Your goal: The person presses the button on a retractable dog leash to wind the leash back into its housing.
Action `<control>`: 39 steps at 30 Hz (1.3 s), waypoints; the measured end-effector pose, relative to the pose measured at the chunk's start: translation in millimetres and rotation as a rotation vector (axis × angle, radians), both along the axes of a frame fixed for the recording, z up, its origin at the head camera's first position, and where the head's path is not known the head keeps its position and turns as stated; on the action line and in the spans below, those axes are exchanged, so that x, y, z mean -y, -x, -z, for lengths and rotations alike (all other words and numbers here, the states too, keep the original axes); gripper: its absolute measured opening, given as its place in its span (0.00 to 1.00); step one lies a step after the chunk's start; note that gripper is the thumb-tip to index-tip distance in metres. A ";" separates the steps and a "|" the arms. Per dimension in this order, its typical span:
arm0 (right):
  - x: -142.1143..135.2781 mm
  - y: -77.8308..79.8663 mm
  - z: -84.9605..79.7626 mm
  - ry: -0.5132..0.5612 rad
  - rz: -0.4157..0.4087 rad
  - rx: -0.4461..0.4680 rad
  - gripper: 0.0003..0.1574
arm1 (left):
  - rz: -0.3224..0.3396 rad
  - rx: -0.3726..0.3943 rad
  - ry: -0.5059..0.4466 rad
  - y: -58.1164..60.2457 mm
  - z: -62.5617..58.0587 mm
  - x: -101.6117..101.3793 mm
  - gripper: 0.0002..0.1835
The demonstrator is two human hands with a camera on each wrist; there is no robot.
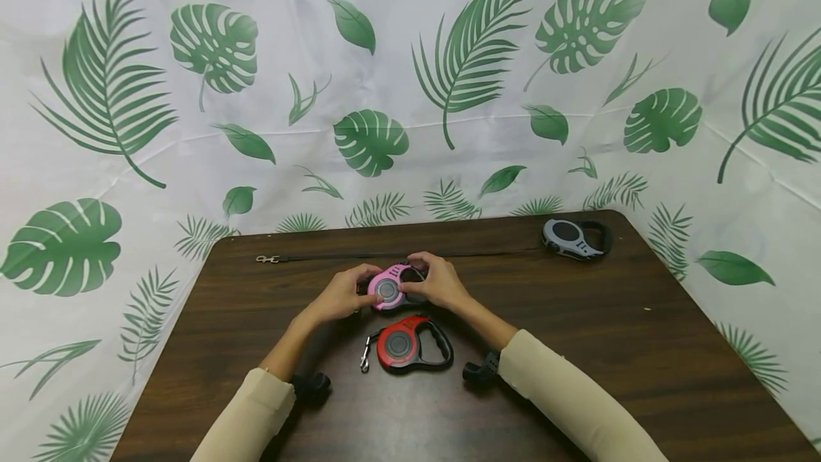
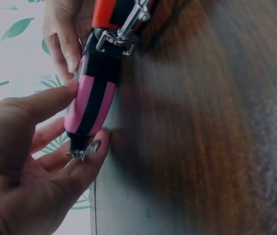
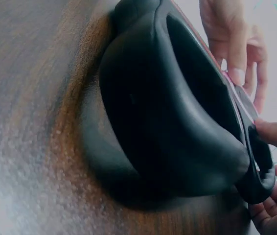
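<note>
A pink and black retractable dog leash [image 1: 387, 289] is between both hands near the table's middle. My left hand [image 1: 338, 296] grips its body end, the thumb on the near face and fingers around the far side, as the left wrist view shows. At its black loop handle, my right hand [image 1: 444, 285] pinches with thumb and fingers. A metal clip [image 2: 84, 151] hangs by the left fingers. Just nearer the person lies a red retractable leash [image 1: 399, 345], its black handle [image 3: 177, 112] large in the right wrist view.
A grey retractable leash [image 1: 567, 235] lies at the back right. Its cord [image 1: 474, 254] runs left across the table behind the hands to a metal clip [image 1: 266, 259]. A leaf-patterned cloth [image 1: 372, 141] hangs behind the dark wooden table [image 1: 577, 348].
</note>
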State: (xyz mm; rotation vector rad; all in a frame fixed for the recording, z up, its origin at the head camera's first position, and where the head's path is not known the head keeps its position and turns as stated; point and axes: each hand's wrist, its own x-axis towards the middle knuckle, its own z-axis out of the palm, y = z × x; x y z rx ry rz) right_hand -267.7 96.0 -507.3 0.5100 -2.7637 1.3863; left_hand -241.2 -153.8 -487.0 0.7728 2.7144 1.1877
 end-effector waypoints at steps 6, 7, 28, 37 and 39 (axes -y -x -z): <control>1.9 0.8 1.1 -0.042 0.004 0.025 0.38 | -0.006 -0.002 0.002 -1.6 -0.3 -0.8 0.26; 1.9 0.8 1.3 -0.045 0.001 0.021 0.37 | -0.008 0.000 0.002 -1.9 -0.6 -1.0 0.26; -2.8 -0.5 3.3 -0.026 -0.006 -0.041 0.34 | -0.019 0.025 -0.027 -2.8 4.6 9.1 0.27; -23.2 -4.4 -2.3 -0.020 -0.030 -0.055 0.33 | -0.065 -0.011 -0.052 -3.3 5.1 24.7 0.25; -30.4 -5.1 -3.6 -0.027 -0.034 -0.060 0.33 | -0.081 -0.017 -0.040 -3.6 5.7 31.3 0.26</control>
